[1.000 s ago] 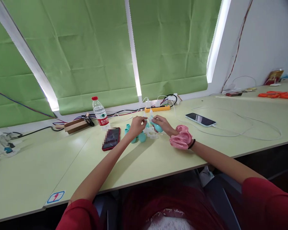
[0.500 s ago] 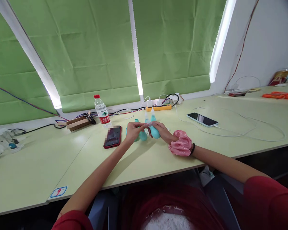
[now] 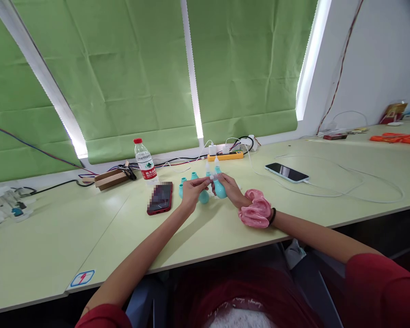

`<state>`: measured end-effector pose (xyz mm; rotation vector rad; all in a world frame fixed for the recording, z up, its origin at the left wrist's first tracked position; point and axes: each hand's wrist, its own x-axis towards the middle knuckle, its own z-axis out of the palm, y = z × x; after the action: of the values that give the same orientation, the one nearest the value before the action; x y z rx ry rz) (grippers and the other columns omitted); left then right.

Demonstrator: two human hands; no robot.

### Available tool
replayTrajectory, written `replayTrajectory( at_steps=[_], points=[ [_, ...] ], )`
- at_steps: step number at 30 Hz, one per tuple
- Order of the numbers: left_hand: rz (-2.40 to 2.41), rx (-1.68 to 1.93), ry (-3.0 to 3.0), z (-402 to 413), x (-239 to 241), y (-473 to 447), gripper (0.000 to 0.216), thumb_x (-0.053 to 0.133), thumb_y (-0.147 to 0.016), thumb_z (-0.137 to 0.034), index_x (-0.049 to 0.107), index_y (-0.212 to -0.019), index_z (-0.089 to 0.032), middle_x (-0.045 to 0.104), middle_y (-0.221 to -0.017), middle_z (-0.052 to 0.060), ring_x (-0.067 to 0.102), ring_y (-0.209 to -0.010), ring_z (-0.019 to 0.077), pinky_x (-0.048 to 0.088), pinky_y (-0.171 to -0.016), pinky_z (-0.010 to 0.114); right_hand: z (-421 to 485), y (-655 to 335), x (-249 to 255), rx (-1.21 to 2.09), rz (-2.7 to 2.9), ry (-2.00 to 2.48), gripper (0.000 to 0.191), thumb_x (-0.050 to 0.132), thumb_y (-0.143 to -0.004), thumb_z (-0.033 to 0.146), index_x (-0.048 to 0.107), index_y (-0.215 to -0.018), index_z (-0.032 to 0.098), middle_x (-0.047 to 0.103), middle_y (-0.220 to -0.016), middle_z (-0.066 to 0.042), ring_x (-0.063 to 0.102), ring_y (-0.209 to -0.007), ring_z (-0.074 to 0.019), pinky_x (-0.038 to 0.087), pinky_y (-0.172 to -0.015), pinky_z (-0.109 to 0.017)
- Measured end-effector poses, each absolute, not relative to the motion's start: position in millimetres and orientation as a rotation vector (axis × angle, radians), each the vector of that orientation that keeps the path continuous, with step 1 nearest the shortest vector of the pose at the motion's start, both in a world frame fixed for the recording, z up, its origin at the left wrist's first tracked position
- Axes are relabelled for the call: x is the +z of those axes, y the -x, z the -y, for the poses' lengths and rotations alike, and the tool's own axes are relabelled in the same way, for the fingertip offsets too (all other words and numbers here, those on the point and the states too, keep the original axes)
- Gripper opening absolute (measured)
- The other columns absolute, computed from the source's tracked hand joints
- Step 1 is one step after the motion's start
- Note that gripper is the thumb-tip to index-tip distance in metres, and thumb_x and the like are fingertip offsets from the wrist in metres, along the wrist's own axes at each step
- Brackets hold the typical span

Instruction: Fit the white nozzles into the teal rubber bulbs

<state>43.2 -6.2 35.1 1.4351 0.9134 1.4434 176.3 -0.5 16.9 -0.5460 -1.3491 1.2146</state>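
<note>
My right hand (image 3: 233, 189) is closed around a teal rubber bulb (image 3: 220, 189), which looks like a nasal aspirator, its neck tilted to the upper left. At that neck, my left hand (image 3: 192, 192) pinches a small clear nozzle tip (image 3: 213, 177); whether the tip is seated cannot be seen. Just behind the hands, a teal bulb with a clear tip (image 3: 217, 162) stands upright, a second clear-tipped one (image 3: 207, 168) beside it. Teal bulbs with open necks (image 3: 194, 175) stand behind and left of my left hand. Another teal bulb (image 3: 203, 197) shows between the hands, partly hidden.
A red-cased phone (image 3: 160, 198) lies left of the hands, with a water bottle (image 3: 145, 163) behind it. A small cardboard box (image 3: 111, 179) sits farther left. The yellow power strip (image 3: 225, 156) runs along the back. A charging phone (image 3: 287, 172) and white cable lie right.
My left hand has shifted slightly down, its fingers more stretched out toward the bulb neck, uncovering more of the open-necked bulbs. My right hand keeps its hold on the bulb. The view moved slightly.
</note>
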Motion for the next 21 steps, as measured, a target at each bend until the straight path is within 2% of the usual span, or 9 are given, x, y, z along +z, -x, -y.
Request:
replayTrajectory(
  at_steps=[5, 8, 11, 15, 21],
  points=[
    [-1.099, 1.589, -1.835, 12, 36, -45, 0.023, 0.062, -0.064, -0.033, 0.069, -0.075, -0.014, 0.065, -0.073, 0.006, 0.054, -0.064, 0.0146, 0.043, -0.059, 0.028, 2, -175, 14, 1.170, 1.364, 0.554, 0.032, 0.048, -0.071, 0.050, 0.045, -0.073, 0.018, 0.048, -0.057, 0.003, 0.048, -0.046, -0.0093, 0.040, -0.045, -0.024],
    [-1.129, 1.659, -2.230, 12, 33, -43, 0.018, 0.055, -0.071, -0.028, 0.068, -0.075, -0.017, 0.065, -0.074, 0.006, 0.052, -0.070, 0.0156, 0.043, -0.065, 0.029, 1, -173, 12, 1.172, 1.361, 0.548, 0.032, 0.048, -0.071, 0.050, 0.045, -0.074, 0.018, 0.048, -0.056, 0.003, 0.048, -0.046, -0.0091, 0.041, -0.045, -0.024],
    [-1.181, 1.672, -2.490, 10, 30, -42, 0.017, 0.050, -0.075, -0.023, 0.067, -0.075, -0.018, 0.065, -0.071, 0.005, 0.048, -0.068, 0.0156, 0.042, -0.063, 0.030, 0, -173, 9, 1.160, 1.361, 0.554, 0.032, 0.048, -0.072, 0.049, 0.044, -0.074, 0.018, 0.048, -0.056, 0.003, 0.047, -0.046, -0.0087, 0.041, -0.045, -0.024],
    [-1.205, 1.719, -2.471, 12, 31, -42, 0.015, 0.052, -0.074, -0.023, 0.066, -0.069, -0.018, 0.061, -0.059, 0.004, 0.047, -0.061, 0.0145, 0.041, -0.055, 0.027, -2, -173, 7, 1.134, 1.394, 0.548, 0.031, 0.046, -0.073, 0.049, 0.043, -0.073, 0.018, 0.049, -0.056, 0.003, 0.047, -0.045, -0.0086, 0.039, -0.043, -0.023],
    [-1.095, 1.565, -2.056, 14, 42, -40, 0.011, 0.059, -0.062, -0.023, 0.065, -0.063, -0.014, 0.057, -0.060, 0.002, 0.048, -0.054, 0.0099, 0.041, -0.052, 0.022, 0, -174, 11, 1.177, 1.426, 0.557, 0.030, 0.046, -0.074, 0.047, 0.042, -0.069, 0.018, 0.048, -0.054, 0.003, 0.046, -0.043, -0.0090, 0.037, -0.040, -0.023]
  ],
)
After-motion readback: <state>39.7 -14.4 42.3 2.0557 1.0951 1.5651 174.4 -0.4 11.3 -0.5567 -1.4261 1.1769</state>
